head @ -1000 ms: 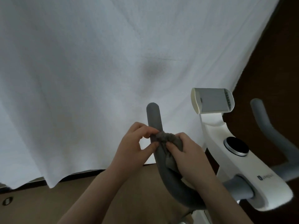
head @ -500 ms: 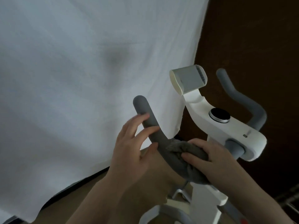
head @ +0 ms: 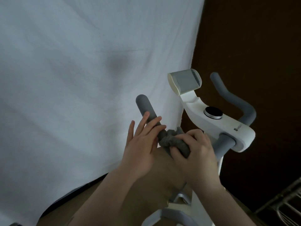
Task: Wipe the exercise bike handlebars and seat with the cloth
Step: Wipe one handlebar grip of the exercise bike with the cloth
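The right hand [head: 193, 149] is curled around a bunched grey terry cloth [head: 174, 141], clamping it onto the curved lower stretch of the left grey foam-covered handlebar [head: 145, 106] of the white exercise bike. The cloth wraps the bar just below its upright tip, with a ruffled fold sticking out toward the bike's console. The left hand [head: 141, 147] lies just beside the cloth on the same bar, fingers straight and slightly spread, their tips resting against the foam above the cloth without closing round it. The bar's rounded end stands clear above both hands. To the right, the white plastic console housing [head: 228, 126] carries a round black dial with a silver rim [head: 213, 112], and a grey tablet holder with a cream edge [head: 184, 81] tilts up at its front end. The right grey foam handlebar [head: 231, 97] rises beyond the housing, untouched. A large white fabric sheet [head: 81, 79] hangs behind the bike, and a brown floor [head: 154, 185] shows beneath the forearms. The seat is out of view.
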